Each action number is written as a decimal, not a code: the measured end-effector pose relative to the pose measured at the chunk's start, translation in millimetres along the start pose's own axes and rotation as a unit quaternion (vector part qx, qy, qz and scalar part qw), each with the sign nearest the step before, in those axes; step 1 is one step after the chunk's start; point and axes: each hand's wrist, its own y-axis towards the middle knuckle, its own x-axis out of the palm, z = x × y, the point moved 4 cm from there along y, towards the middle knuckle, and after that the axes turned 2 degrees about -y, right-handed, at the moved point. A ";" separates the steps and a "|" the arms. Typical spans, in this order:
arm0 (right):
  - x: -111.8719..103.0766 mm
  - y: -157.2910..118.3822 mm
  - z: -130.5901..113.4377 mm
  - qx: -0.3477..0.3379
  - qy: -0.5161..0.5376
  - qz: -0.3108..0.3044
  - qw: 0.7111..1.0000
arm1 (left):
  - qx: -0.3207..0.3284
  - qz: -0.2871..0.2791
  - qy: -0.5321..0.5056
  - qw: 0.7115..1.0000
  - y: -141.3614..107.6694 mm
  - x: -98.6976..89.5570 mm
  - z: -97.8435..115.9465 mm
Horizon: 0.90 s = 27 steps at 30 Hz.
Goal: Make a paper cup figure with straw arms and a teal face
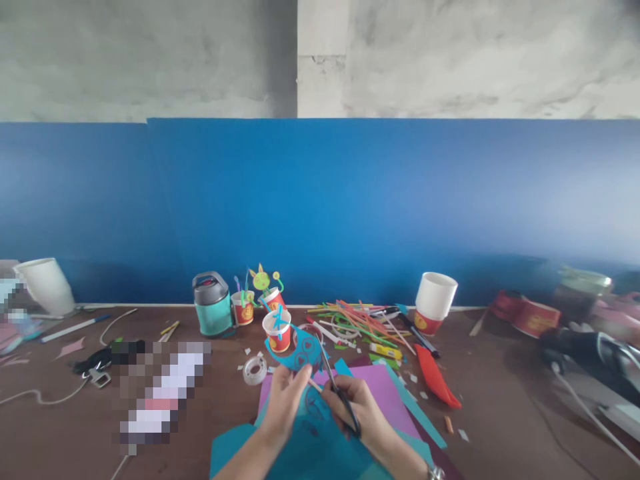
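Note:
My left hand (285,401) pinches a blue paper piece (303,348) with dark round drawings on it, thumb on top. In my right hand (364,408) are black-handled scissors (351,415), their blades pointing up and away beside the paper's right edge. Whether the blades touch the paper, I cannot tell. Below my hands lie larger blue sheets (320,447) and a purple sheet (387,390); one blue sheet also bears a round drawing. Just beyond the held piece stands a paper cup (277,331) with blue strips in it.
A tape roll (255,370) lies left of my hands. Farther back are a teal jar (213,310), decorated cups (243,310), a pile of colourful sticks (350,320) and stacked white cups (435,300). A red pouch-like item (435,377) and paper scraps lie to the right.

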 end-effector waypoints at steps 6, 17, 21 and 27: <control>5.3 -1.4 -1.1 0.002 0.004 -0.032 0.999 | 0.019 0.064 -0.031 0.997 2.4 -3.8 1.6; 3.3 -1.5 -3.6 0.010 0.016 -0.024 1.000 | -0.030 0.000 -0.128 0.991 2.6 7.8 -3.8; 3.1 -0.3 -1.4 0.000 0.018 -0.026 1.000 | -0.033 0.012 -0.046 0.998 2.8 5.1 -6.1; 6.6 -0.3 3.2 0.006 0.010 -0.059 0.998 | -0.010 0.048 -0.024 0.998 4.0 1.4 -2.1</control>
